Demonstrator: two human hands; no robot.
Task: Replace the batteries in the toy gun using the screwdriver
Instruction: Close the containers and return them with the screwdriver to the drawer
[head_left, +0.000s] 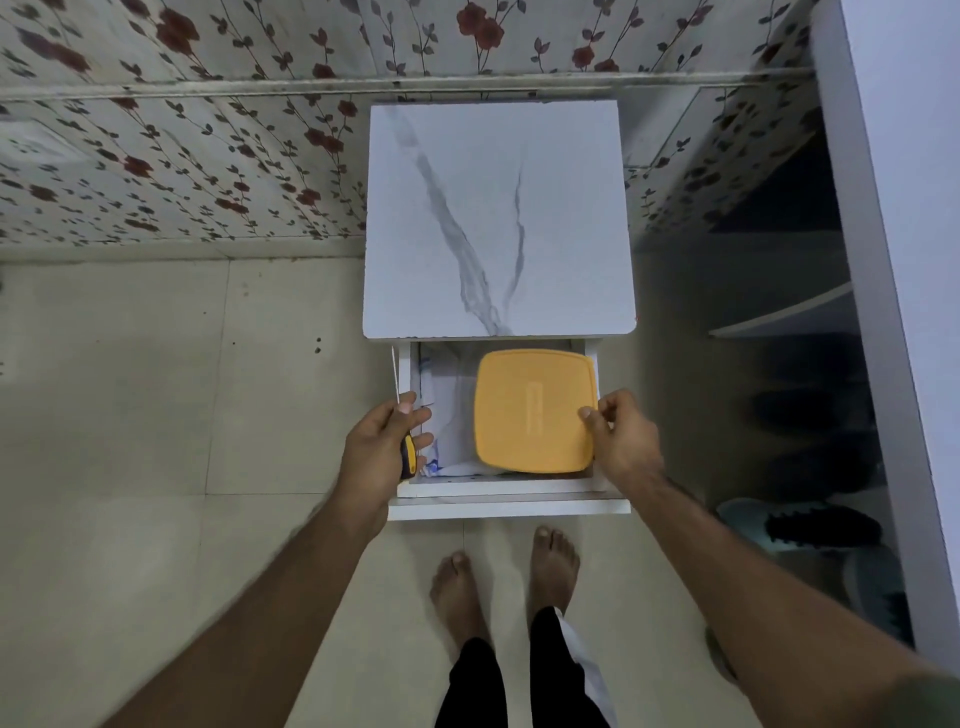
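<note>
We see one open drawer (511, 488) under a marble-topped bench (493, 218). Our left hand (382, 447) curls round one yellow-and-black screwdriver (409, 457) at the drawer's left edge. Our right hand (621, 436) pinches one orange lidded container (532, 410) inside. No toy gun shows.

Open drawer (509, 491) below the cabinet top (496, 218), lidded box (535, 410) at its right, papers (444, 415) left of it
</note>
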